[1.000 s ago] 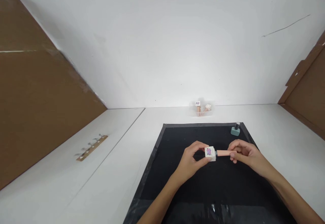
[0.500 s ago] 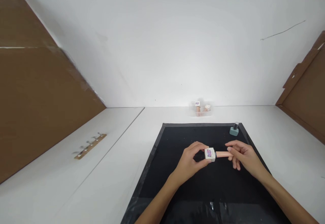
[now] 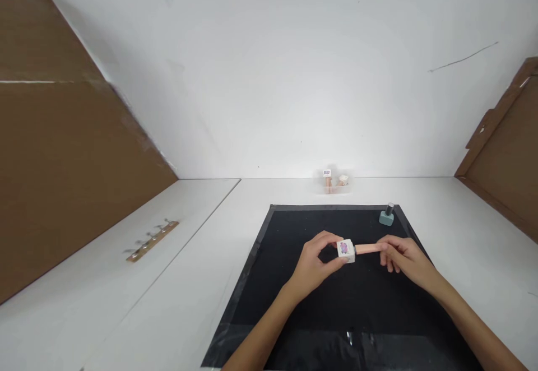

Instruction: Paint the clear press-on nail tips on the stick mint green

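Observation:
A nail polish bottle point(image 3: 345, 250) with a square white body and a purple-pink flower picture lies sideways above the black mat. My left hand point(image 3: 315, 261) grips the white body between thumb and fingers. Its long peach cap point(image 3: 367, 248) points right, and a dark ring shows where cap and body meet. The thumb and fingers of my right hand point(image 3: 401, 254) pinch the far end of this cap. Beyond my right hand, a teal nail polish bottle point(image 3: 386, 218) with a dark cap stands on the mat.
The black mat point(image 3: 294, 231) has taped edges and lies on a white table point(image 3: 202, 281). Behind it, a clear plastic box point(image 3: 336, 190) holds peach-and-white bottles. A wooden strip with metal clips point(image 3: 153, 241) lies at left. Cardboard panels point(image 3: 75, 152) flank both sides.
The fingers of my right hand have closed in around the cap's end. The cap end has tipped slightly upward, and the view has shifted a little.

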A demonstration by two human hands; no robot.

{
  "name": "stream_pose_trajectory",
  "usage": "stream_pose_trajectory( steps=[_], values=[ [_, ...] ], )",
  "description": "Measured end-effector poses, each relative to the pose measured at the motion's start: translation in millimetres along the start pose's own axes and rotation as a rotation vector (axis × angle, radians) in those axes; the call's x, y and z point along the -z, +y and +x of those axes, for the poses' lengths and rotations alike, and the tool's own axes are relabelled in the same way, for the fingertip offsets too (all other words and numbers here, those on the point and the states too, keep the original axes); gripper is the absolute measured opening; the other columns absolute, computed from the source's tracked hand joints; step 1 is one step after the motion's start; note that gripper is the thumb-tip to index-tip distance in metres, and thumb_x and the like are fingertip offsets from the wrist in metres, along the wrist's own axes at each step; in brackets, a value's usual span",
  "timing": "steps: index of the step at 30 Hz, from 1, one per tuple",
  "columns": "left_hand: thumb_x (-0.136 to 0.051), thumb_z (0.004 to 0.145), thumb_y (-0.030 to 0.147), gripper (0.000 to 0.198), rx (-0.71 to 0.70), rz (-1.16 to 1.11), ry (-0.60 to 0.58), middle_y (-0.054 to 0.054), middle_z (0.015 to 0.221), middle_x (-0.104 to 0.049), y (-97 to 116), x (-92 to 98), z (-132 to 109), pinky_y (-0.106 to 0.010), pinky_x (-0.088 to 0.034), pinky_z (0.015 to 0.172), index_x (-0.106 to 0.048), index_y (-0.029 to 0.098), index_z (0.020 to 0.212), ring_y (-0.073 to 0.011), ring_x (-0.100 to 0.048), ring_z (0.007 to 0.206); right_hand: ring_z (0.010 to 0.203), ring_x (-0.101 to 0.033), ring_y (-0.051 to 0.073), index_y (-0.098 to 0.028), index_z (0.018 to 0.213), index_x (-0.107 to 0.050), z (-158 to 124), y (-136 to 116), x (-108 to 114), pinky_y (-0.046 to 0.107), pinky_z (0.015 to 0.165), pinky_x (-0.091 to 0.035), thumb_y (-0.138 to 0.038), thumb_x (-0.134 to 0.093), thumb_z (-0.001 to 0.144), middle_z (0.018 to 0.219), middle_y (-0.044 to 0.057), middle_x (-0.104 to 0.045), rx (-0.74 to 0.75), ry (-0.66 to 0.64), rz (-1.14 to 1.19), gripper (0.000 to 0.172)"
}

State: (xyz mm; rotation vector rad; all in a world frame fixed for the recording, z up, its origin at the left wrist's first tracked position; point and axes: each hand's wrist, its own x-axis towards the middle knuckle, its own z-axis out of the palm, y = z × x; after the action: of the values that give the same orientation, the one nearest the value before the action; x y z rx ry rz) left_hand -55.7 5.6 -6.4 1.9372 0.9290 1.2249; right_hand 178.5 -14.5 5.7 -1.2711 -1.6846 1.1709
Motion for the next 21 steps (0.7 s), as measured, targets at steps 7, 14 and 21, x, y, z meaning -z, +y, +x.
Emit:
stream_pose_trajectory(
  steps=[7,14,21],
  values=[
    [-0.068,0.072,0.027,0.018,0.015,-0.011,-0.006,-0.005,0.08,-0.066,-1.4,-0.4,0.7,-0.029,-0.05,0.069,-0.066,0.016,0.087,-0.0167,-0.061,0.074,0.055,-0.055,0.015,-0.02,0.086,-0.063,-1.3,-4.9,2.2,0.029,0.055,-0.046,-0.046,-0.05,0.086,0.059,-0.001,-0.056,0.062,0.048,-0.185,0.03],
    [-0.067,0.072,0.026,0.017,0.046,-0.033,-0.016,-0.004,0.079,-0.066,3.3,-1.3,2.3,-0.029,-0.049,0.069,-0.066,0.016,0.086,-0.0168,-0.061,0.073,0.077,-0.06,0.025,-0.023,0.087,-0.066,-4.6,-8.0,1.4,0.04,0.072,-0.048,-0.043,-0.048,0.089,0.081,0.007,-0.068,0.183,0.097,-0.514,0.027],
    [-0.069,0.07,0.023,0.018,0.056,-0.059,-0.041,-0.005,0.079,-0.066,4.0,-0.1,1.7,-0.029,-0.05,0.069,-0.067,0.015,0.086,-0.017,-0.062,0.073,0.07,-0.06,0.023,-0.022,0.082,-0.063,-1.9,-8.6,2.3,0.038,0.067,-0.046,-0.036,-0.046,0.092,0.075,0.007,-0.068,0.401,0.085,-0.625,0.024]
  ],
)
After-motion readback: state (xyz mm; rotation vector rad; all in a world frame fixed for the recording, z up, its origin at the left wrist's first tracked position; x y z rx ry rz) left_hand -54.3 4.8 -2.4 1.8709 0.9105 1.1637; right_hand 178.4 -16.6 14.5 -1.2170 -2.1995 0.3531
